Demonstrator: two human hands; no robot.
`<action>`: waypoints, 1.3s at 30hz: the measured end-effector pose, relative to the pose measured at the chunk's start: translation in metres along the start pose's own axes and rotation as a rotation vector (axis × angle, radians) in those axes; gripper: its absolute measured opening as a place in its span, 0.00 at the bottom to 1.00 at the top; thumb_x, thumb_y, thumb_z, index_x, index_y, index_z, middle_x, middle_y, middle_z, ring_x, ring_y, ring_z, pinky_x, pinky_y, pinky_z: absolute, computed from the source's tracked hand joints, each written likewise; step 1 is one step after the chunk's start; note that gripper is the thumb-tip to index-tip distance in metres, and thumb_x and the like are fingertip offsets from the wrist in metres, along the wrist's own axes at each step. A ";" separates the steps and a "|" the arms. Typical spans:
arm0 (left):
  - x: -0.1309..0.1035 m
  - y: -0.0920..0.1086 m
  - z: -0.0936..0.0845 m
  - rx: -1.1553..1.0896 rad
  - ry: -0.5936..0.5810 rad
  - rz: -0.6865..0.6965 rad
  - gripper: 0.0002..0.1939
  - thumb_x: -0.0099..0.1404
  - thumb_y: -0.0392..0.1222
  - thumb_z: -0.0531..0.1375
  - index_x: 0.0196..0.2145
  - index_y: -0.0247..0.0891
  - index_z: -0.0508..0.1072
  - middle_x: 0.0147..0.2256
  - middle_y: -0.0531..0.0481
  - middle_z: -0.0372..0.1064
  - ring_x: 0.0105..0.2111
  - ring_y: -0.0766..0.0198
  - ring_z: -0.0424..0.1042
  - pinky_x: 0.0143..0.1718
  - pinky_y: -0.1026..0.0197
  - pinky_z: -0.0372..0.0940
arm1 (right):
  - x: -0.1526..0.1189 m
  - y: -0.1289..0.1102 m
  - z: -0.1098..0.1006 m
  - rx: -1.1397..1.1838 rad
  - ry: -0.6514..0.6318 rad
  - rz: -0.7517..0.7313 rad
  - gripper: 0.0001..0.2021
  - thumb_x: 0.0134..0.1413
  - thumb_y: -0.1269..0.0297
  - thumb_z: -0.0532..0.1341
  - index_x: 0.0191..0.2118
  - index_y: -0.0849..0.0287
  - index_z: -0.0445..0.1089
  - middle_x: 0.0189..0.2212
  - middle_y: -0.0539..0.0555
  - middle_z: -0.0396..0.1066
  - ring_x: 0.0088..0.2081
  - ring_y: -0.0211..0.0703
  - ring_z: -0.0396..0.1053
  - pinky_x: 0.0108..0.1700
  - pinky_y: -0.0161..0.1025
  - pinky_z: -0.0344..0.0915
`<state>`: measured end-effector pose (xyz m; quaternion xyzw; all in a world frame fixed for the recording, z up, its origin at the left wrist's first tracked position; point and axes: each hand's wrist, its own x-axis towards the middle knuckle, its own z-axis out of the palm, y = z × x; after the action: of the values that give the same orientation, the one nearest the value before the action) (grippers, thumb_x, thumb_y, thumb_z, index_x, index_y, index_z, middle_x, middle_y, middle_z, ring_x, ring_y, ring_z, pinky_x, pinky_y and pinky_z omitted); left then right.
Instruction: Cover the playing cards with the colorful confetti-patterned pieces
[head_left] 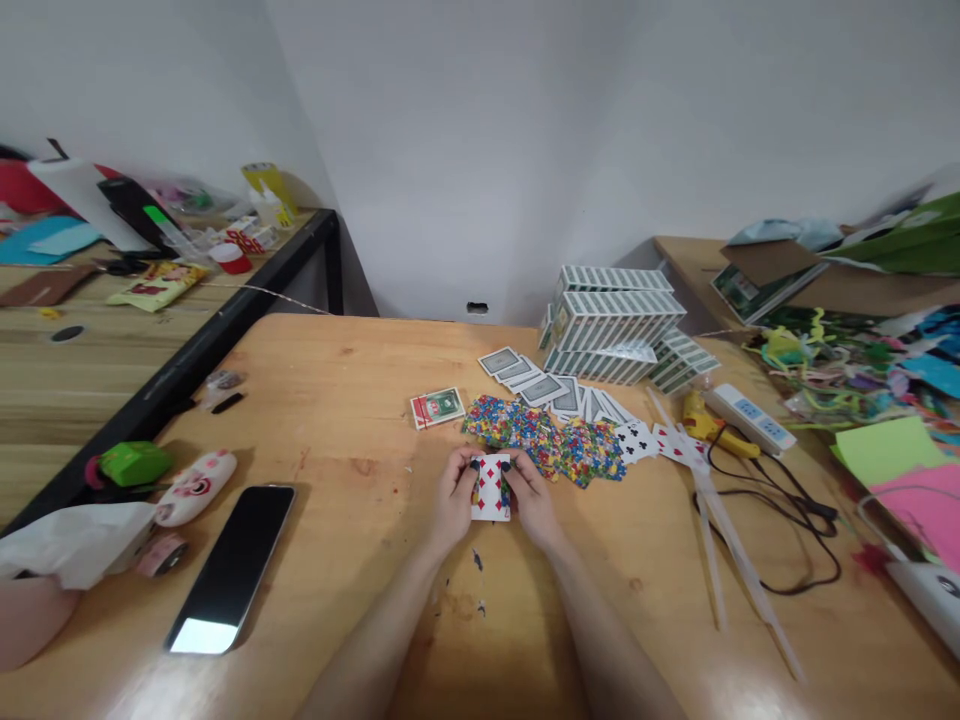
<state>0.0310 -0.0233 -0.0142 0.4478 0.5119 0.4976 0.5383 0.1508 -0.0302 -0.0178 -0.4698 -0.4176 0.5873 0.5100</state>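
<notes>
A playing card with red diamonds point(491, 488) is held upright between both hands near the middle of the table. My left hand point(455, 492) pinches its left edge, and my right hand point(529, 492) pinches the right edge. Something dark and colourful shows at the card's sides, too small to make out. Just beyond the hands lie spread cards with a multicoloured pattern point(585, 450). Behind them is a row of grey-backed cards point(544, 389). A green and red card box point(438, 408) lies beyond my left hand.
Striped boxes point(619, 315) are stacked at the back right. A yellow glue gun point(720, 428), its cable, a power strip point(750, 418) and clear sticks point(742, 555) lie right. A phone point(232, 568) lies left, near a tissue pack and a green object point(135, 463).
</notes>
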 end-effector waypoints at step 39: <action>0.008 0.008 -0.007 0.006 -0.105 -0.078 0.08 0.54 0.37 0.52 0.31 0.37 0.69 0.27 0.54 0.65 0.26 0.67 0.62 0.27 0.67 0.57 | -0.004 0.001 0.002 -0.175 0.115 -0.124 0.04 0.48 0.64 0.52 0.31 0.55 0.62 0.25 0.47 0.59 0.27 0.38 0.57 0.30 0.34 0.56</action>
<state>0.0233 -0.0152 -0.0079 0.4547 0.5016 0.4503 0.5821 0.1488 -0.0338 -0.0175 -0.5187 -0.4654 0.4880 0.5256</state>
